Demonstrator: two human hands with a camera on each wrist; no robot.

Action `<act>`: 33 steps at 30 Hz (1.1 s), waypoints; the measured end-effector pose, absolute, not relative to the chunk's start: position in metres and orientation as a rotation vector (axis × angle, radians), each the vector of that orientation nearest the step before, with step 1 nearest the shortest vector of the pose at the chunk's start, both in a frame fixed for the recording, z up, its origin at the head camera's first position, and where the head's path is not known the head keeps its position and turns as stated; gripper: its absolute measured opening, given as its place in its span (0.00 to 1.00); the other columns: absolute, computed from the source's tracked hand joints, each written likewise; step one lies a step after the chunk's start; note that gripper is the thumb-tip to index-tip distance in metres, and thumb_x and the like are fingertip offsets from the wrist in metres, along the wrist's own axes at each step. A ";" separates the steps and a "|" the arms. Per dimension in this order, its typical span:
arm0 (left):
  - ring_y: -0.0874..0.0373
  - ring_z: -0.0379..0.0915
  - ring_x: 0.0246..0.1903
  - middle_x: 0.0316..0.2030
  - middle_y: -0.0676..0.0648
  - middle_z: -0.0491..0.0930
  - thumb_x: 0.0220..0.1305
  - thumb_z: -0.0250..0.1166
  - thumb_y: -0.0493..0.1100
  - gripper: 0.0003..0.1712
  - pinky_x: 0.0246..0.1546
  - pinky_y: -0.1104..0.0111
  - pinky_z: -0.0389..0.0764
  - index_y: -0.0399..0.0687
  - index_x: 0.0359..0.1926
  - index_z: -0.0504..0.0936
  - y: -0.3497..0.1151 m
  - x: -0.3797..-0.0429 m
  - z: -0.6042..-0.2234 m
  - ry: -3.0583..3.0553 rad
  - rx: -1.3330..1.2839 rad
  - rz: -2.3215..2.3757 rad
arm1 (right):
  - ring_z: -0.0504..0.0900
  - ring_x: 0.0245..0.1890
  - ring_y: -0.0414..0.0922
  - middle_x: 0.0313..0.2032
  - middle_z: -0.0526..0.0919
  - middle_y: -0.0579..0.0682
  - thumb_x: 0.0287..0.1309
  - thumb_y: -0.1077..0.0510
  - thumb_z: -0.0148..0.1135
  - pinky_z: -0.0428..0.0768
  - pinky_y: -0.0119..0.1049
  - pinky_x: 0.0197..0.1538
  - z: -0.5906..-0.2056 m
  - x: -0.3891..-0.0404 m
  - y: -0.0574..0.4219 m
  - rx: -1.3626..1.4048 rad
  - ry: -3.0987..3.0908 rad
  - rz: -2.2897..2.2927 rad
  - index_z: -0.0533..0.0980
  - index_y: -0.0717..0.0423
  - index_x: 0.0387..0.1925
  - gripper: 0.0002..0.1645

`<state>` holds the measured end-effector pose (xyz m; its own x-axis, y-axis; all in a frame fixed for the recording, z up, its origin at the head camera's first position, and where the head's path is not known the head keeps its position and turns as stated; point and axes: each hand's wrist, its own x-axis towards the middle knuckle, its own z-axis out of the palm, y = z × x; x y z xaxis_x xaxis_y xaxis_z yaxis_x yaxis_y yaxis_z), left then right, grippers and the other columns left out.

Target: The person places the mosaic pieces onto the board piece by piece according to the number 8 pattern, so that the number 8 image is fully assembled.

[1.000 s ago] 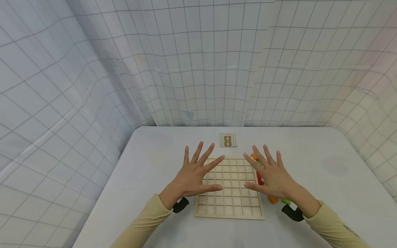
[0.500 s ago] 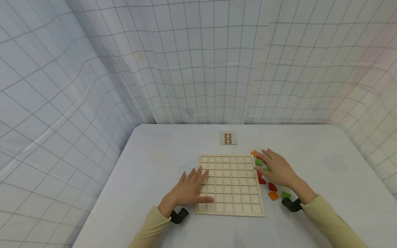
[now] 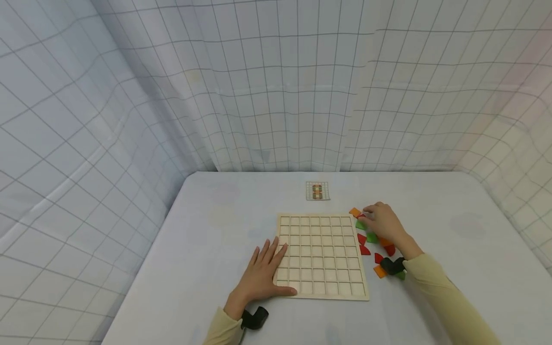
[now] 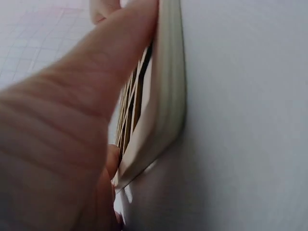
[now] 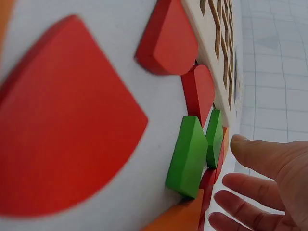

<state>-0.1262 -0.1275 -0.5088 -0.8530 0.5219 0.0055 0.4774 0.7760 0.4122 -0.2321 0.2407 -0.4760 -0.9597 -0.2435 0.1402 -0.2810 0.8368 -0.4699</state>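
Observation:
A pale wooden board [image 3: 327, 261], divided into square cells, lies on the white table. My left hand [image 3: 258, 278] rests on its near left corner, fingers spread over the left side and thumb along the front edge. In the left wrist view the thumb [image 4: 101, 57] lies across the board's rim [image 4: 168, 82]. My right hand [image 3: 385, 224] hovers at the far end of the loose blocks, its thumb and bent fingers apart with nothing seen between them. Close by lie a green block [image 5: 188, 156], red rounded blocks [image 5: 171, 41] and an orange square block [image 3: 355, 212].
A small card [image 3: 317, 190] printed with a coloured pattern on a grid lies behind the board. More red, green and orange blocks trail along the board's right side, such as a red quarter-round block [image 5: 72, 125]. Grid-patterned white curtains [image 3: 276, 96] enclose the table.
Both hands have come down from above the board. The left settled on its near left corner. The right moved to the blocks, and its spread fingers have bent.

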 end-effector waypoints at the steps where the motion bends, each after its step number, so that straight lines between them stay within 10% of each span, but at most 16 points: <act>1: 0.45 0.28 0.71 0.73 0.41 0.36 0.48 0.60 0.77 0.63 0.67 0.48 0.36 0.52 0.75 0.46 -0.128 -0.126 -0.511 2.860 0.799 0.630 | 0.75 0.39 0.59 0.38 0.78 0.65 0.56 0.57 0.67 0.75 0.53 0.43 -0.477 -0.233 0.241 0.398 -2.936 0.784 0.79 0.73 0.43 0.21; 22: 0.45 0.33 0.71 0.73 0.42 0.40 0.46 0.56 0.81 0.62 0.67 0.48 0.36 0.56 0.75 0.50 -0.131 -0.128 -0.521 2.957 0.841 0.651 | 0.74 0.24 0.46 0.24 0.79 0.50 0.53 0.60 0.70 0.72 0.38 0.27 -0.484 -0.229 0.241 0.189 -2.763 1.109 0.77 0.62 0.27 0.10; 33: 0.47 0.33 0.71 0.74 0.43 0.41 0.45 0.56 0.82 0.62 0.67 0.50 0.35 0.57 0.75 0.50 -0.131 -0.130 -0.524 2.977 0.829 0.641 | 0.81 0.35 0.49 0.35 0.81 0.55 0.62 0.59 0.61 0.78 0.40 0.36 -0.475 -0.220 0.204 0.259 -2.746 1.437 0.77 0.64 0.50 0.17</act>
